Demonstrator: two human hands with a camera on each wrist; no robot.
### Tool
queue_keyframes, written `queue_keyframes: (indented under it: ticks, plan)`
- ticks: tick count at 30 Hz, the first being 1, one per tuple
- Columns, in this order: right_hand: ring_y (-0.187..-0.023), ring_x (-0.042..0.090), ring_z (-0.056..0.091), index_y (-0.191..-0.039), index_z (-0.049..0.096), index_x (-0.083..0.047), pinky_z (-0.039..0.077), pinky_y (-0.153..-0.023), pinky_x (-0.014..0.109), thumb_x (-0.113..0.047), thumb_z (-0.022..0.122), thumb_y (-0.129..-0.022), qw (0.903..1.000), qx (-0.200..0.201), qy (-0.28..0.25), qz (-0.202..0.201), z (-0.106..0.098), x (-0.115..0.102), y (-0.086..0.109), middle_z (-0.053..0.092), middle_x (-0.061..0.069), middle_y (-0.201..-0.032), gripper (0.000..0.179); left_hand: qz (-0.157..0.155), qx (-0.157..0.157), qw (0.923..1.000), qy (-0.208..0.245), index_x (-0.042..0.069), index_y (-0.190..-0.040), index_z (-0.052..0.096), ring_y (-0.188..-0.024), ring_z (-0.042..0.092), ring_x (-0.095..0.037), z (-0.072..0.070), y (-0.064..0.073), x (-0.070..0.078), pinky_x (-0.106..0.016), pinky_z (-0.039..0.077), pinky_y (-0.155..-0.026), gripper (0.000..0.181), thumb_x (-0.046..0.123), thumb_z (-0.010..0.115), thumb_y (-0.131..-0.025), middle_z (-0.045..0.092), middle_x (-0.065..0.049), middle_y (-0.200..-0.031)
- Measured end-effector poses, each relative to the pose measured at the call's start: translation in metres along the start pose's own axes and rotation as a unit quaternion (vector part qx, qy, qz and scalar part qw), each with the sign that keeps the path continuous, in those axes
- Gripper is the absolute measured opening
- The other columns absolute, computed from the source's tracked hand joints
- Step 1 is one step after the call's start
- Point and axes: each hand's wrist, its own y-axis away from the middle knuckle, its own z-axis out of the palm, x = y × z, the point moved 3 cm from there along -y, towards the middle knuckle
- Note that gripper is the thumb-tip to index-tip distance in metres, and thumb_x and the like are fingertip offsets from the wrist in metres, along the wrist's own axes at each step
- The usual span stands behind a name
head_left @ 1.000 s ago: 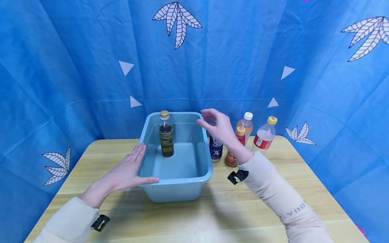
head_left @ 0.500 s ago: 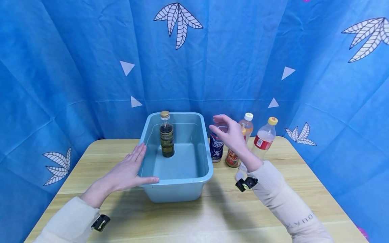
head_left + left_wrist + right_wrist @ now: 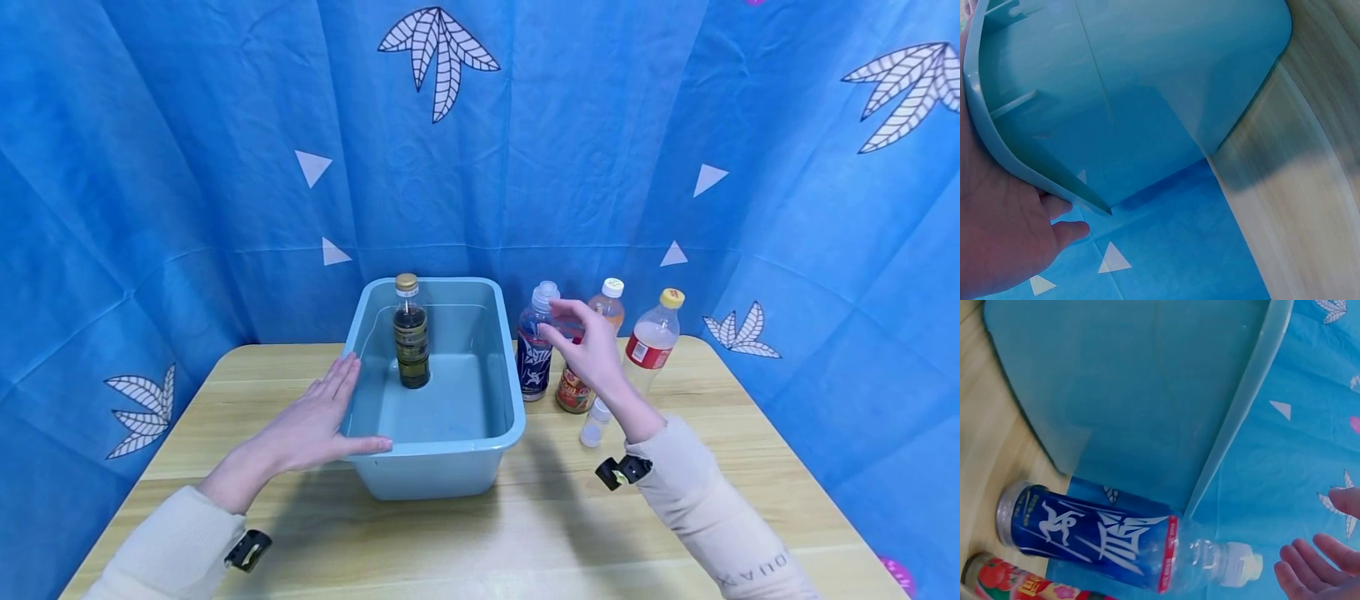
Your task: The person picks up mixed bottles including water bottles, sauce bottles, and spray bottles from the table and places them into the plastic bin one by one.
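My left hand [image 3: 318, 421] rests on the rim of a light blue plastic tub [image 3: 450, 448], fingers along the left side and thumb along the front edge. Inside the tub, toward the left, stands a dark bottle [image 3: 412, 337] with a gold cap. My right hand [image 3: 592, 346] hovers beside the cap of a blue-labelled drink bottle [image 3: 535, 358], thumb and fingers apart and holding nothing. In the right wrist view, a gap shows between the fingertips [image 3: 1288, 556] and that bottle's clear cap. Behind the right hand, a red-labelled sauce bottle [image 3: 573, 393] is partly hidden.
Right of the tub stand a bottle of orange drink [image 3: 609, 307] with a white cap, and a red-labelled bottle [image 3: 651, 346] with a yellow cap. A small clear bottle [image 3: 594, 425] is nearer the front. A blue patterned curtain [image 3: 480, 183] hangs behind the wooden table [image 3: 480, 550].
My right hand has moved right and down from above the tub's right rim, uncovering the blue-labelled bottle's cap. The small clear bottle has come into view. My left hand stays on the rim.
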Motion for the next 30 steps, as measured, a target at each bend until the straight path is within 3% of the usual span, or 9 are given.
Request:
queue_keyframes:
  ticks: [18, 30]
  plan:
    - [-0.091, 0.029, 0.058, -0.106, 0.057, 0.001, 0.049, -0.078, 0.04, -0.018, 0.065, -0.081, 0.9983, 0.044, 0.016, 0.034, -0.013, 0.027, 0.017, 0.06, 0.015, -0.103, 0.032, -0.001, 0.0, 1.0, -0.006, -0.002, -0.14, 0.006, -0.132, 0.003, -0.034, 0.0, -0.001, -0.003, -0.055, 0.014, -0.102, 0.116, 0.077, 0.046, -0.066, 0.001, -0.018, -0.146]
    - [-0.086, 0.029, 0.057, -0.104, 0.057, 0.004, 0.048, -0.075, 0.047, -0.013, 0.065, -0.081, 0.9957, 0.075, 0.019, 0.05, -0.016, 0.045, 0.025, 0.06, 0.019, -0.099, 0.03, 0.004, 0.002, 1.0, -0.005, -0.002, -0.141, 0.005, -0.132, 0.004, -0.035, 0.0, -0.001, -0.002, -0.055, 0.014, -0.102, 0.115, 0.076, 0.046, -0.067, 0.002, -0.019, -0.146]
